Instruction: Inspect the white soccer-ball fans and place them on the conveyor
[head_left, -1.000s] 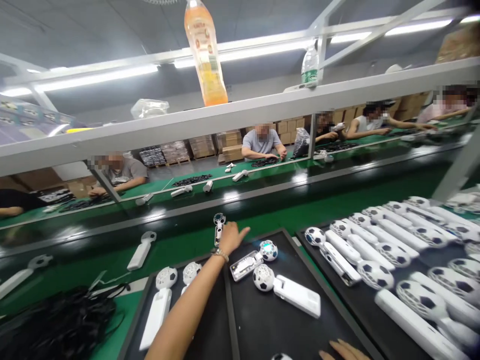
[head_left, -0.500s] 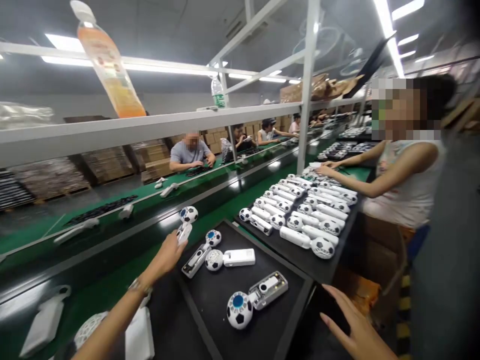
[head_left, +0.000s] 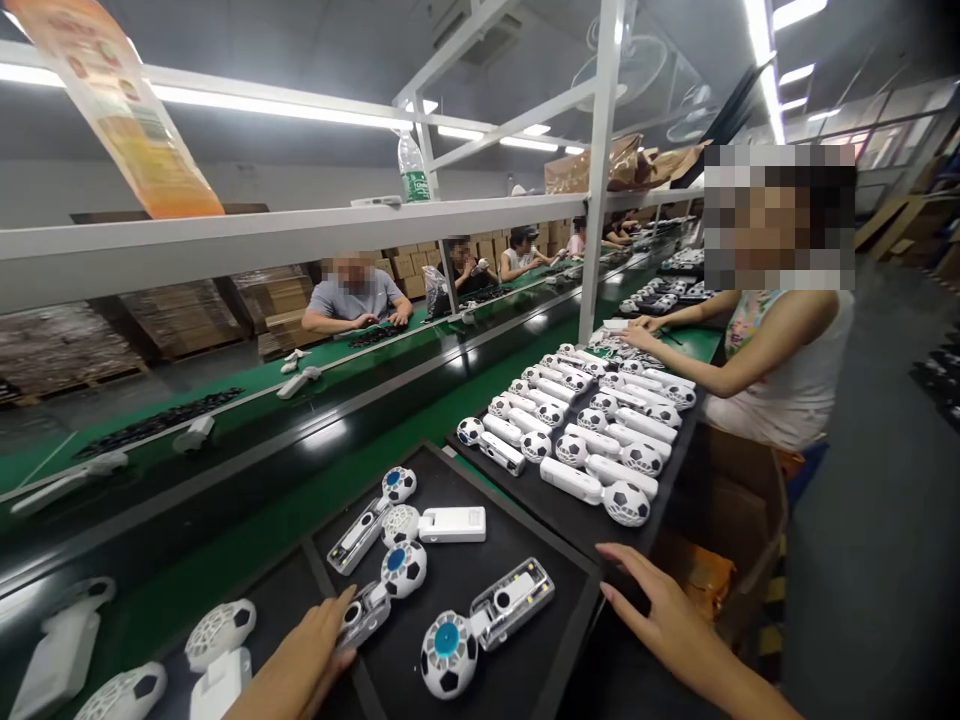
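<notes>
My left hand (head_left: pixel 311 645) is closed on the clear handle of a handheld fan (head_left: pixel 403 570) with a soccer-ball head, low over the black tray (head_left: pixel 517 530). The fan's blue disc faces up. My right hand (head_left: pixel 660 610) is open, thumb and fingers apart, by the tray's right corner; whether it touches the rim I cannot tell. Near the held fan lie a white-handled fan (head_left: pixel 454 524), a clear-handled fan (head_left: pixel 356 535) and another clear-handled fan (head_left: pixel 450 655). More white fans (head_left: pixel 221 640) lie left of my left hand.
A second black tray (head_left: pixel 517 480) holds several rows of similar fans. At right, a co-worker (head_left: pixel 787 330) reaches over the bench. Behind runs a dark conveyor (head_left: pixel 300 440). A metal shelf (head_left: pixel 300 225) with a drink bottle (head_left: pixel 124 110) crosses above. A cardboard box (head_left: pixel 739 485) stands at lower right.
My left hand has brought the fan down and toward me, from beyond the tray's far edge to over the tray. My right hand has shifted slightly left and up, and the view has turned a little.
</notes>
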